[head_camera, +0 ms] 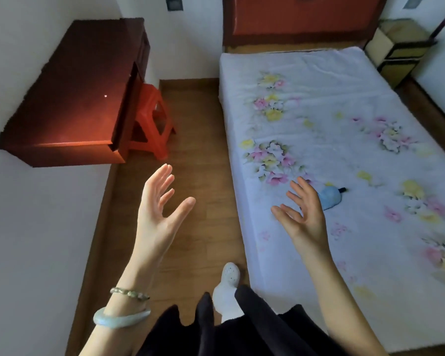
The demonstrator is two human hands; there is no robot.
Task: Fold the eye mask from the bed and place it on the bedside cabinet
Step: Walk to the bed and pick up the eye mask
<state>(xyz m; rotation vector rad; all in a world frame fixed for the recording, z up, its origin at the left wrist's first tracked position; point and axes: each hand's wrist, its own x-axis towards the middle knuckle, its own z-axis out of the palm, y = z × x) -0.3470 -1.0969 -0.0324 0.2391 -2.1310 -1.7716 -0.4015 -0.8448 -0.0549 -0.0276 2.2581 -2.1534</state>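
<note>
Our right hand (305, 214) hovers spread wide and empty above the bed (344, 124), partly covering the light blue eye mask (330, 197) lying on the floral sheet. Our left hand (159, 204) is likewise spread and empty over the floor (195, 140). We read no writing anywhere.

The eye mask (329, 197) lies on the bed (319, 98); the bedside cabinet (396, 50) stands beside its far right corner.
</note>
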